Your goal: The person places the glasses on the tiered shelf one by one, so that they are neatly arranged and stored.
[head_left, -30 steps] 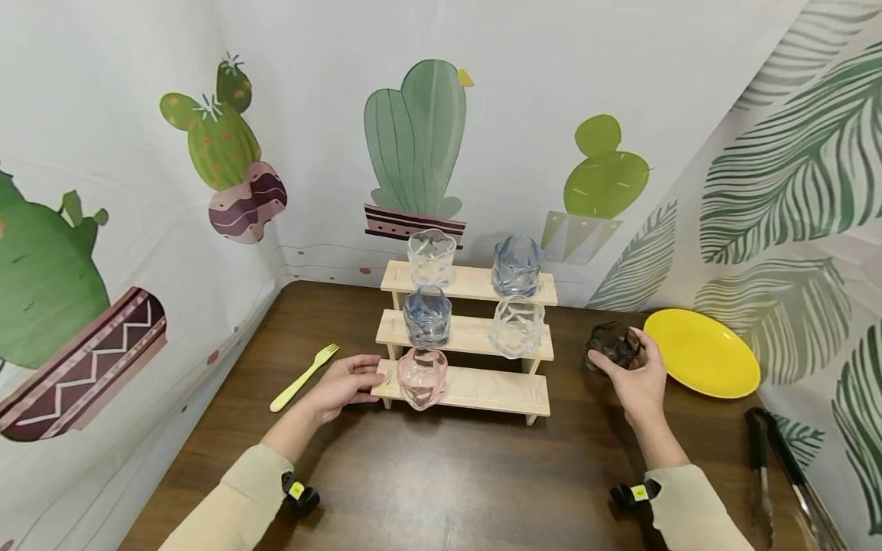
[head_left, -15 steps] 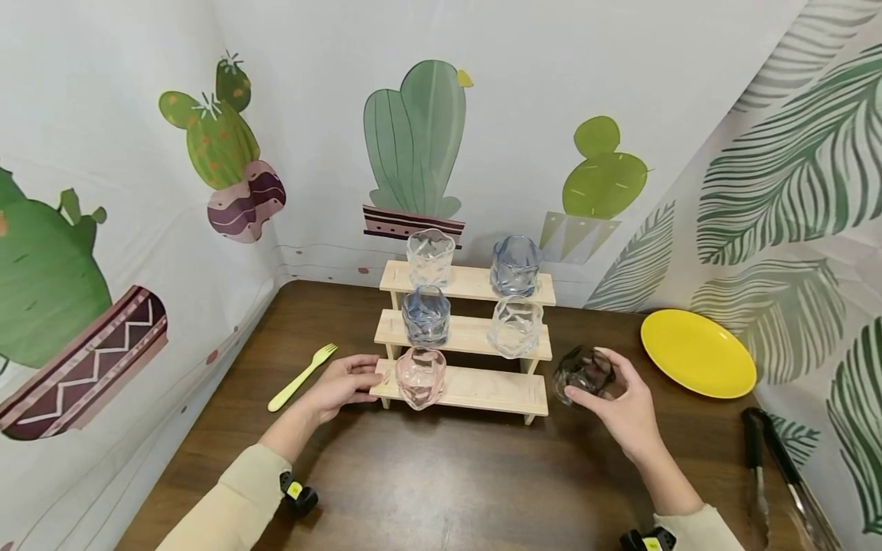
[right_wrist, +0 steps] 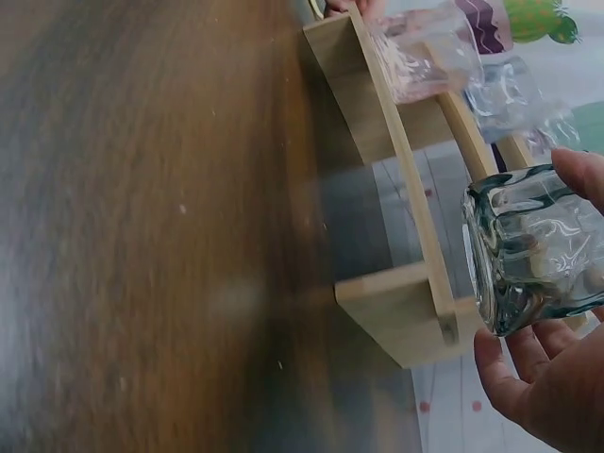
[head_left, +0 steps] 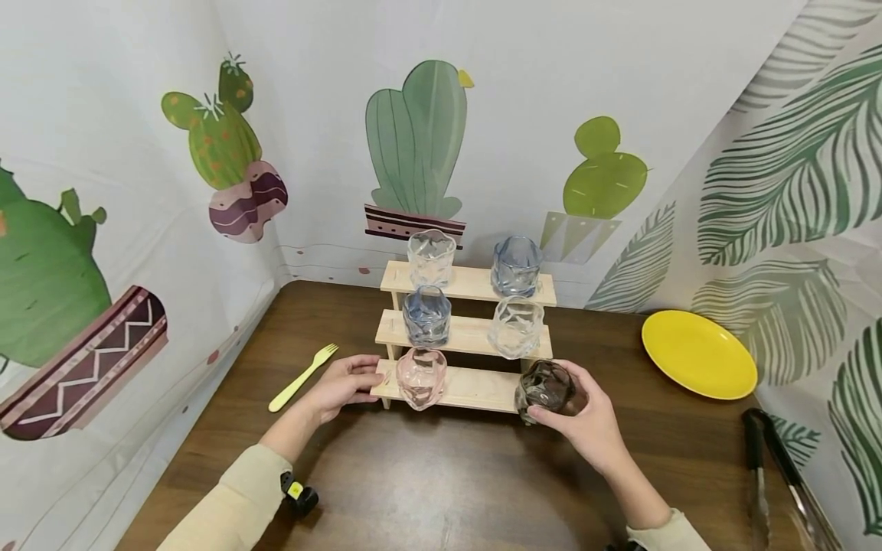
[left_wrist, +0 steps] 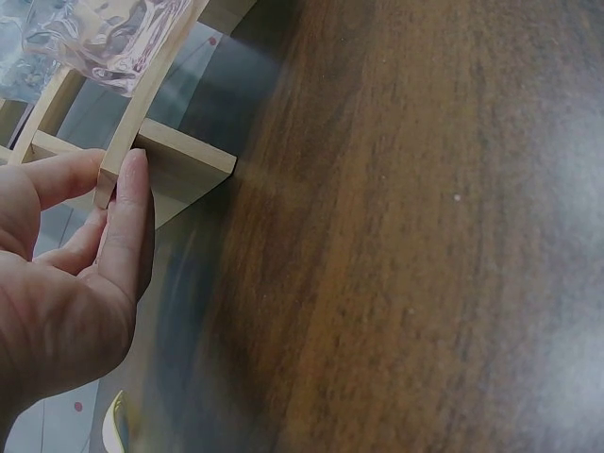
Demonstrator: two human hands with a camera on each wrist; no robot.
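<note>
A three-step wooden stand [head_left: 478, 389] stands on the brown table, and my left hand [head_left: 341, 389] pinches the left end of its lowest board. In the left wrist view, thumb and fingers [left_wrist: 130, 217] lie on either side of that board's end. My right hand [head_left: 591, 425] grips a dark grey faceted glass [head_left: 544, 386] by its sides, upright over the right end of the lowest board. The right wrist view shows its base close above the wood. A pink glass [head_left: 422, 379] stands on the same board, at the left.
Behind, the middle board bears a blue glass [head_left: 427, 317] and a clear glass [head_left: 517, 329]. The top board carries a clear glass [head_left: 432, 259] and a blue glass [head_left: 516, 266]. A yellow-green fork [head_left: 303, 377] lies left, a yellow plate [head_left: 699, 354] and tongs [head_left: 758, 459] right.
My right hand has carried the dark glass leftward from near the plate to over the lowest board's right end. My left hand keeps its hold on the stand.
</note>
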